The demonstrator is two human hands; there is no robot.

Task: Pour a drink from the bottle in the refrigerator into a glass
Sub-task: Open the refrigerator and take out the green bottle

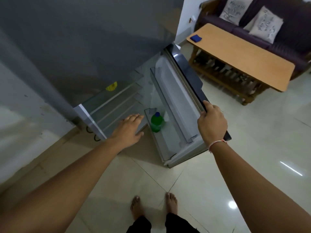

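Note:
The grey refrigerator [75,47] stands in front of me with its lower door [186,76] swung open to the right. A green bottle [156,123] with a blue cap stands upright in the door's lower rack. My right hand [211,122] grips the outer edge of the open door. My left hand [129,128] is stretched out flat with fingers apart, just left of the bottle and not touching it. No glass is in view.
Glass shelves [116,105] show inside the fridge, with a yellow item [111,86] on the top one. A wooden table [240,54] with a blue cloth [195,38] stands at right, a dark sofa with cushions behind it. My bare feet stand on tiled floor.

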